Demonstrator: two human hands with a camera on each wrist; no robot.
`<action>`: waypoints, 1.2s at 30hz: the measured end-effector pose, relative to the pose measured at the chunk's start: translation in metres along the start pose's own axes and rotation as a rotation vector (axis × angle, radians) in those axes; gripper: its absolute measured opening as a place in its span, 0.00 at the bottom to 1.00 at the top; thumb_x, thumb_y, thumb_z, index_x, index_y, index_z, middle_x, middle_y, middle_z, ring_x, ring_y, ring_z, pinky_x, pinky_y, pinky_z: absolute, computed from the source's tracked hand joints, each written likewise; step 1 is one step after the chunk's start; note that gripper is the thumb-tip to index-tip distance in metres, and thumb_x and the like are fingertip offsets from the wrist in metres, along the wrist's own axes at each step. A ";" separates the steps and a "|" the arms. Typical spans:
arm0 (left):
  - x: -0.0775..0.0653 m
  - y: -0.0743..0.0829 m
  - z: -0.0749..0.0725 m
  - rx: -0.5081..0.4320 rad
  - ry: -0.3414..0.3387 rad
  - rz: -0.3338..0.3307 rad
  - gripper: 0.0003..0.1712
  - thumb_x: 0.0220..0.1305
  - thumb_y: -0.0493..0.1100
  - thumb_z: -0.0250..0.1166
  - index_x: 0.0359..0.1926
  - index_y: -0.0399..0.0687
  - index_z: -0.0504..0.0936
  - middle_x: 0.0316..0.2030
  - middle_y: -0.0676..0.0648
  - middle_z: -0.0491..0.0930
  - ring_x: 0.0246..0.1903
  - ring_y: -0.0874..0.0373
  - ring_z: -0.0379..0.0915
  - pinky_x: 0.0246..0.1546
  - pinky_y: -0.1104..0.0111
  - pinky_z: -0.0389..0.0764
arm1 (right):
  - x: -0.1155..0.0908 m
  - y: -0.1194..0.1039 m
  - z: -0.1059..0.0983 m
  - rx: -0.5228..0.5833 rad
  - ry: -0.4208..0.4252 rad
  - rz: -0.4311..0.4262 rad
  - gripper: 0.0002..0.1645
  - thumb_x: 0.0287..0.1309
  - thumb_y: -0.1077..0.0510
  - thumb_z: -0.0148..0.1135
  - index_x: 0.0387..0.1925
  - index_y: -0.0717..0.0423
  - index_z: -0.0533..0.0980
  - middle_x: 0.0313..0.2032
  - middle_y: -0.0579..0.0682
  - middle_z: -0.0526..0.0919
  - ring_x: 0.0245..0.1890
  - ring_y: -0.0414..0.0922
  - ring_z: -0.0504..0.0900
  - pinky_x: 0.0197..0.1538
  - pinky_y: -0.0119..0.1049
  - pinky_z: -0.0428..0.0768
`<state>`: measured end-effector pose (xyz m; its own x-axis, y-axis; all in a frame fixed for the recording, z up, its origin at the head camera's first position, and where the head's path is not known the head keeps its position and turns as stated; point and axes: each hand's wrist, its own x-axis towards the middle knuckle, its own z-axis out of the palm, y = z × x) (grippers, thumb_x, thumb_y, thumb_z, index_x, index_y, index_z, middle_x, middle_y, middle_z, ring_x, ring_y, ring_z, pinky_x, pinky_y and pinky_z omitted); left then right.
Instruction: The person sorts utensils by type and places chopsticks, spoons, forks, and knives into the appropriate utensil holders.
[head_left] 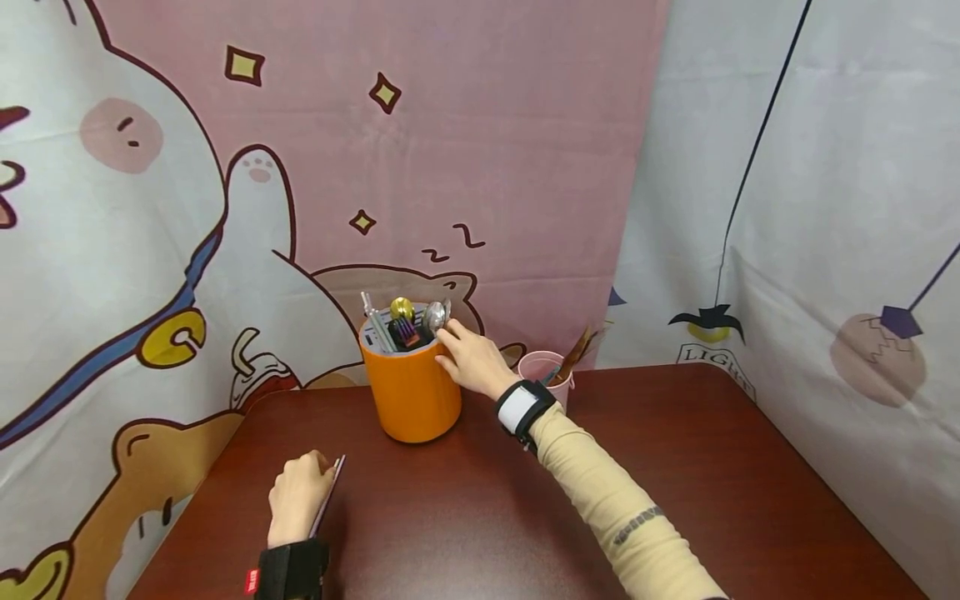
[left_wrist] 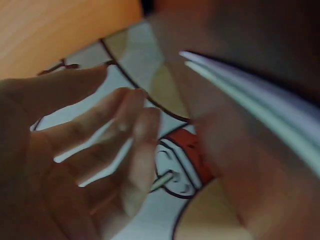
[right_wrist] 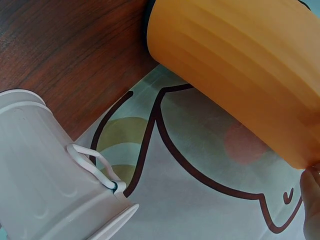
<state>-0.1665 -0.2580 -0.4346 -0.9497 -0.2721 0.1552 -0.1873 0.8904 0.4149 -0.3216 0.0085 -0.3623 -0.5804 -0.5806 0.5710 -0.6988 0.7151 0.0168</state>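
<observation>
My right hand [head_left: 477,360] reaches to the rim of an orange container [head_left: 416,400], fingertips right beside a silver spoon [head_left: 434,317] and thumb apart, lower on the outside. A finger [right_wrist: 311,202] shows against the orange rim in the right wrist view. Above the table's left part, my left hand [head_left: 300,492] has its fingers loosely bent, with a gap between thumb and fingers [left_wrist: 145,135]. Two thin sticks [left_wrist: 240,92], one pale purple and one pale green, run beneath it, apart from its fingers in the left wrist view and mostly hidden in the head view.
The container also holds a gold spoon [head_left: 402,308], clear sticks [head_left: 378,325] and dark items. A small pink bucket [head_left: 540,364] with brown utensils [head_left: 576,354] stands to its right. The dark red table [head_left: 450,533] meets a patterned cloth [head_left: 487,167] behind.
</observation>
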 end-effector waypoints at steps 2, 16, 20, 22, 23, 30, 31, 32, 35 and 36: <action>-0.003 -0.006 0.004 0.020 -0.060 -0.039 0.08 0.53 0.39 0.60 0.23 0.38 0.77 0.25 0.32 0.79 0.22 0.39 0.76 0.19 0.50 0.71 | -0.001 0.000 0.000 0.002 0.000 -0.005 0.17 0.64 0.47 0.57 0.49 0.51 0.70 0.44 0.49 0.71 0.27 0.42 0.75 0.30 0.34 0.76; -0.011 -0.017 0.013 0.093 -0.208 -0.192 0.10 0.50 0.35 0.58 0.30 0.29 0.78 0.34 0.23 0.78 0.32 0.30 0.76 0.29 0.45 0.75 | -0.002 0.001 -0.001 0.021 0.005 -0.002 0.17 0.63 0.47 0.57 0.49 0.51 0.71 0.44 0.50 0.71 0.27 0.42 0.75 0.29 0.34 0.76; -0.011 -0.016 0.015 0.087 -0.221 -0.193 0.10 0.50 0.35 0.57 0.30 0.28 0.78 0.35 0.22 0.77 0.33 0.29 0.76 0.30 0.44 0.76 | -0.002 0.001 -0.001 0.021 0.005 0.000 0.17 0.63 0.47 0.57 0.49 0.51 0.71 0.45 0.50 0.71 0.26 0.42 0.75 0.28 0.34 0.76; -0.011 -0.013 0.016 0.092 -0.230 -0.194 0.10 0.50 0.35 0.57 0.30 0.28 0.78 0.35 0.22 0.78 0.33 0.29 0.76 0.31 0.44 0.76 | -0.001 0.001 -0.001 0.021 0.002 0.002 0.17 0.64 0.47 0.57 0.49 0.51 0.71 0.45 0.50 0.71 0.25 0.41 0.74 0.28 0.33 0.75; -0.011 -0.012 0.017 0.098 -0.237 -0.194 0.10 0.50 0.35 0.57 0.29 0.28 0.78 0.36 0.22 0.78 0.34 0.29 0.76 0.31 0.44 0.76 | -0.001 0.001 -0.001 0.021 0.000 0.002 0.17 0.64 0.47 0.57 0.49 0.51 0.71 0.45 0.50 0.71 0.25 0.41 0.74 0.28 0.33 0.75; -0.011 -0.005 0.024 0.154 -0.291 -0.206 0.12 0.50 0.38 0.60 0.30 0.29 0.78 0.36 0.23 0.78 0.35 0.31 0.77 0.33 0.47 0.76 | -0.001 0.000 -0.001 0.024 -0.009 0.004 0.17 0.64 0.47 0.56 0.49 0.51 0.70 0.44 0.50 0.70 0.25 0.41 0.74 0.28 0.32 0.74; -0.011 -0.005 0.024 0.158 -0.294 -0.205 0.11 0.50 0.38 0.60 0.30 0.30 0.78 0.36 0.23 0.78 0.35 0.31 0.77 0.33 0.47 0.76 | -0.001 0.000 -0.001 0.026 -0.011 0.005 0.17 0.64 0.47 0.56 0.49 0.51 0.70 0.44 0.50 0.70 0.25 0.41 0.73 0.27 0.32 0.74; -0.011 -0.004 0.025 0.160 -0.295 -0.204 0.11 0.49 0.38 0.60 0.30 0.30 0.78 0.36 0.24 0.78 0.35 0.32 0.77 0.32 0.48 0.76 | -0.001 0.000 -0.001 0.028 -0.013 0.006 0.17 0.64 0.47 0.56 0.48 0.51 0.70 0.43 0.50 0.70 0.24 0.41 0.73 0.27 0.32 0.74; -0.012 -0.003 0.024 0.156 -0.296 -0.197 0.10 0.48 0.37 0.61 0.29 0.31 0.78 0.36 0.24 0.78 0.35 0.32 0.77 0.32 0.47 0.76 | -0.001 0.000 -0.002 0.029 -0.016 0.006 0.17 0.64 0.47 0.56 0.49 0.51 0.70 0.43 0.50 0.70 0.24 0.41 0.73 0.27 0.32 0.74; -0.013 -0.003 0.023 0.152 -0.297 -0.193 0.10 0.48 0.37 0.61 0.28 0.31 0.78 0.35 0.24 0.78 0.35 0.31 0.77 0.32 0.47 0.76 | -0.001 0.000 -0.002 0.028 -0.014 0.007 0.17 0.64 0.47 0.57 0.49 0.51 0.70 0.44 0.50 0.70 0.25 0.41 0.73 0.27 0.32 0.74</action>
<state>-0.1598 -0.2490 -0.4590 -0.9206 -0.3420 -0.1882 -0.3833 0.8834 0.2695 -0.3204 0.0096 -0.3615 -0.5908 -0.5815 0.5592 -0.7064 0.7078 -0.0103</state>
